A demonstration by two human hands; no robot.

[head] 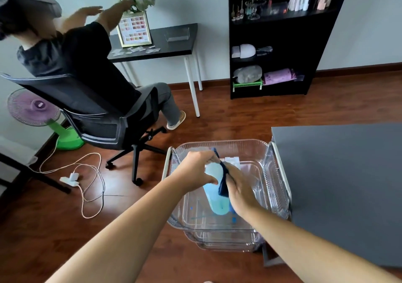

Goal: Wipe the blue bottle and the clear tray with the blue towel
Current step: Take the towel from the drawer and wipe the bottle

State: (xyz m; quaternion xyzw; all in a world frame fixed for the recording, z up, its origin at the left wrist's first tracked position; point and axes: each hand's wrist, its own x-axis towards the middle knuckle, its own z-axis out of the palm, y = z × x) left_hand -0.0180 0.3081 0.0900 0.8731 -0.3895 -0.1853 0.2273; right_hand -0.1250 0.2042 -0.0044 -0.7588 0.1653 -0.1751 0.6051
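Our left hand (196, 169) grips the blue bottle (214, 192) over the clear tray (219, 146); our right hand (238, 187) pinches the blue towel (224, 181) against it. Tray walls close in; grey worktop (339, 184) edge just right, open floor (134, 228) left.

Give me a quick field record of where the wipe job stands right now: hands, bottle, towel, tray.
left hand: grips the upper end of the blue bottle, holding it over the tray
right hand: presses the blue towel against the bottle's side
blue bottle: tilted, lower end down inside the tray
blue towel: dark, bunched between right hand and bottle
clear tray: top one of a stack, beside the grey table
stage: bottle wipe under way; tray wiped or not cannot be told
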